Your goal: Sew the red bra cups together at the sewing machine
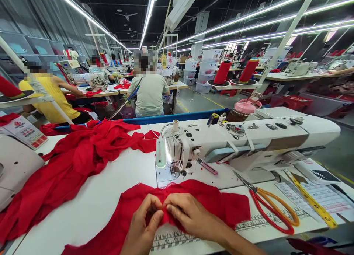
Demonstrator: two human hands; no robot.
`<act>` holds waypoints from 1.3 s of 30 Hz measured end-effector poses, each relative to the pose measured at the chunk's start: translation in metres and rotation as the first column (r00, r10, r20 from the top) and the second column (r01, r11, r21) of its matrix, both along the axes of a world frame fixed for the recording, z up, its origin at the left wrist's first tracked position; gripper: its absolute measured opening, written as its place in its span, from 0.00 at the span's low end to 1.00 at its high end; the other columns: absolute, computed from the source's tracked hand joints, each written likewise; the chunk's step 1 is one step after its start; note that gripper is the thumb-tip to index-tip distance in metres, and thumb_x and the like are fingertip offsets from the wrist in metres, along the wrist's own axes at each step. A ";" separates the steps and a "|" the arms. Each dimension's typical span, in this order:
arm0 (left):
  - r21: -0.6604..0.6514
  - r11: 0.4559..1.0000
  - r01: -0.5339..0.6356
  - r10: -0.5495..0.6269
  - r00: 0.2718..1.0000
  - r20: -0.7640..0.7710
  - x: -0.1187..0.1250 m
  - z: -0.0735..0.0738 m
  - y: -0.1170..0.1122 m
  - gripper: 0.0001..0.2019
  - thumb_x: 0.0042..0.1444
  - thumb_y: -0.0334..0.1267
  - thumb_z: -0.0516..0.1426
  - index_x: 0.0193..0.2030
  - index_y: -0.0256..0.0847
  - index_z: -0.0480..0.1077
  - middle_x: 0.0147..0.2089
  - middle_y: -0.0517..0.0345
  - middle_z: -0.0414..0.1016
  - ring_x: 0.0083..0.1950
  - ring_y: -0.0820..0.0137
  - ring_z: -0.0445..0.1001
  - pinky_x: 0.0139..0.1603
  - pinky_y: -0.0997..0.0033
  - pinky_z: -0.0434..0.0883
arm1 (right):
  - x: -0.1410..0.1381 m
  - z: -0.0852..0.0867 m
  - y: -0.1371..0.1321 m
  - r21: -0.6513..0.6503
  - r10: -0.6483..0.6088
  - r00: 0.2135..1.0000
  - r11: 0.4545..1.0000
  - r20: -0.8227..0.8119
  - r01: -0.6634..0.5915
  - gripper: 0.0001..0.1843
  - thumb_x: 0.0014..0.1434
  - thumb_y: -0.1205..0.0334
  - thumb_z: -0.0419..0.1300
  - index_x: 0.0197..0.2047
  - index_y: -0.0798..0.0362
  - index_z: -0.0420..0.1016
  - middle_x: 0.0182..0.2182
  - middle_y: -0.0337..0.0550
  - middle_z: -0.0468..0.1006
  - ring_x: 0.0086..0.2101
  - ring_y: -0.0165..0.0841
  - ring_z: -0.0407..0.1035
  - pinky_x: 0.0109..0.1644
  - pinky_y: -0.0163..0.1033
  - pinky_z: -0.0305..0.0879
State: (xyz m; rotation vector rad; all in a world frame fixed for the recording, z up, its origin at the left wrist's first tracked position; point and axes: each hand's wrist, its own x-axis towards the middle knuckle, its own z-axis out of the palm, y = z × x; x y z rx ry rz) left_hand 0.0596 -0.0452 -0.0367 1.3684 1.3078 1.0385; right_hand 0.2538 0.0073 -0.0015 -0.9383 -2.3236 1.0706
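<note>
A piece of red fabric [132,207] lies spread over the white table in front of the sewing machine [190,140]. Near its middle, my left hand [146,220] pinches the cloth between thumb and fingers. Close beside it, my right hand [188,212] also grips the fabric with bent fingers, the two sets of fingertips almost meeting. The fabric's far edge reaches the machine's metal plate [166,175], below the lit needle area. Its right end lies over a printed ruler strip [174,242].
Scissors with red and orange handles [272,207] lie to the right, beside a yellow tape measure [312,199]. A pink snipper [207,167] rests by the machine. More red fabric [80,159] is heaped at left. Two people sit ahead at other machines.
</note>
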 end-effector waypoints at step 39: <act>-0.171 0.981 -0.093 0.127 0.972 0.199 -0.003 -0.010 -0.006 0.35 0.53 0.44 0.67 0.65 0.44 0.60 0.35 0.61 0.79 0.35 0.68 0.75 0.40 0.71 0.71 | -0.007 -0.026 -0.039 0.478 -0.267 0.904 0.874 0.335 0.081 0.17 0.71 0.62 0.45 0.29 0.49 0.63 0.26 0.38 0.71 0.24 0.31 0.69 0.27 0.38 0.49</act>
